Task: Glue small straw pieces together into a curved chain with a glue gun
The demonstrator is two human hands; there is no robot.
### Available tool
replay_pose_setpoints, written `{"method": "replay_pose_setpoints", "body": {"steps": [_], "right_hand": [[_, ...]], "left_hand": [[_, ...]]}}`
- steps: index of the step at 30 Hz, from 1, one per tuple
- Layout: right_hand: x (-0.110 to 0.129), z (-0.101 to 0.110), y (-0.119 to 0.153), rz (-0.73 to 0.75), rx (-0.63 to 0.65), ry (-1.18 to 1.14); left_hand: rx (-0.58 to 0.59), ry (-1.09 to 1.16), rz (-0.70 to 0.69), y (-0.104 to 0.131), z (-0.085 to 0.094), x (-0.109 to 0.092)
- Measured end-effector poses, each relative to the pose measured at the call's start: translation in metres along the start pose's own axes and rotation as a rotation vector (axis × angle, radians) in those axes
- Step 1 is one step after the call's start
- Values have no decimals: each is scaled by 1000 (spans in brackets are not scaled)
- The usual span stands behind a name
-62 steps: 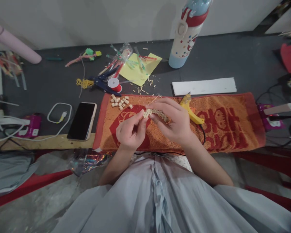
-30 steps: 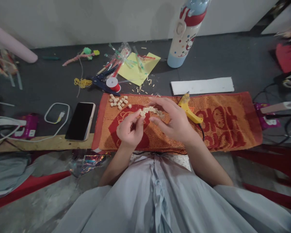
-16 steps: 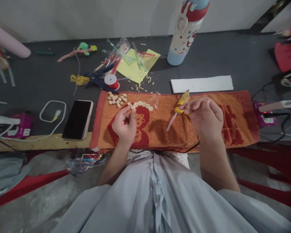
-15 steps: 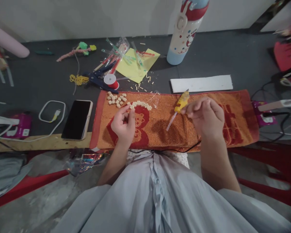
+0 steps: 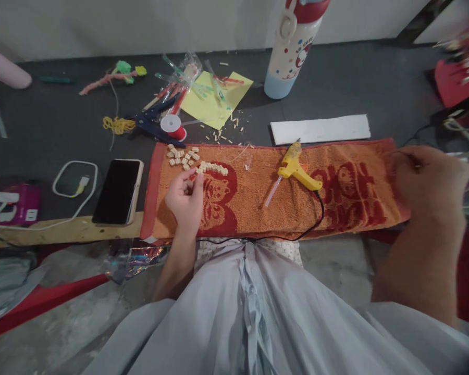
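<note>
Left hand (image 5: 185, 200): thumb and forefinger closed on the left end of a short curved chain of small pale pieces (image 5: 216, 167), which sits over the towel (image 5: 254, 208). Loose pale bundles (image 5: 183, 156) lie just beyond those fingers.

Right hand (image 5: 426, 174): out at the towel's right end, well apart from the chain. Motion-blurred; can't tell whether its fingers are together or holding anything.

Yellow glue gun (image 5: 293, 166) lies on its side between the hands, nozzle at the near edge of the white strip (image 5: 320, 130), clear glue stick (image 5: 273, 191) out the back, black cord (image 5: 321, 211) trailing off the grip.

Handling, my read: pinch light and only at the end piece; joints look fragile, so support the free end too. Treat the nozzle as hot: fingers and right sleeve clear of it. Route the right hand around gun and cord, no snagging.
</note>
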State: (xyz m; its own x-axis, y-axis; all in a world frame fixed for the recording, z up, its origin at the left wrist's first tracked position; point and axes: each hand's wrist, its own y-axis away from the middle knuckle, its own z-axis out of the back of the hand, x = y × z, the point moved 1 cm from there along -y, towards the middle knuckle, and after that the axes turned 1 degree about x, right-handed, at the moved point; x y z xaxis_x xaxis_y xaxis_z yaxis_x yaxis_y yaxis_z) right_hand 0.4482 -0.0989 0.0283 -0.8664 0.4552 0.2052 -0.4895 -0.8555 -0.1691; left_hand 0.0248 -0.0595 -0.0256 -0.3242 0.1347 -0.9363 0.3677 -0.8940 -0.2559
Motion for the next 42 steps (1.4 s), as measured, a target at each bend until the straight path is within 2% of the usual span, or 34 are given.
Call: {"method": "replay_pose_setpoints", "body": {"steps": [1,4,5,6,7,11,12,14,15,16,20,24,29,32,35,38,40,42], "right_hand": [[-9,0,-6,-16,27,13],[-26,1,-18,100,367,62],[-29,3,-21,128,444,71],[-30,7,-23,122,458,93],[-30,11,-24,82,418,120],[-17,17,-20,-98,86,323],[-12,14,-16,-76,54,292],[-7,4,-7,99,-6,86],[-8,-1,-2,161,-4,14],[-11,-5,3,163,5,32],[-37,-15,28,5,103,191],[-51,-23,68,51,23,64],[-52,-49,123,-203,-27,-50],[-54,-68,147,-321,-33,-206],[-59,-84,164,-391,44,-331],[-65,-91,178,-358,214,-406],[-70,-85,185,-302,361,-436],[-74,-70,189,-244,505,-426]], "left_hand": [[7,-4,-4,1,0,0],[33,4,-7,5,-1,-1],[39,11,-10,7,-2,-1],[46,18,-14,8,-3,-1],[53,24,-19,10,-4,-1],[99,19,-26,15,-9,-3],[109,10,-20,16,-11,-4],[120,-8,-12,17,-15,-8],[124,-17,-14,18,-17,-11],[128,-23,-24,19,-19,-13],[154,-12,-105,22,-28,-23],[187,20,-137,25,-37,-28],[229,11,-111,31,-47,-32],[248,0,-110,34,-51,-36],[262,6,-119,37,-53,-38],[266,4,-113,38,-52,-38],[265,-9,-106,37,-50,-35],[255,-29,-104,35,-48,-31]]}}
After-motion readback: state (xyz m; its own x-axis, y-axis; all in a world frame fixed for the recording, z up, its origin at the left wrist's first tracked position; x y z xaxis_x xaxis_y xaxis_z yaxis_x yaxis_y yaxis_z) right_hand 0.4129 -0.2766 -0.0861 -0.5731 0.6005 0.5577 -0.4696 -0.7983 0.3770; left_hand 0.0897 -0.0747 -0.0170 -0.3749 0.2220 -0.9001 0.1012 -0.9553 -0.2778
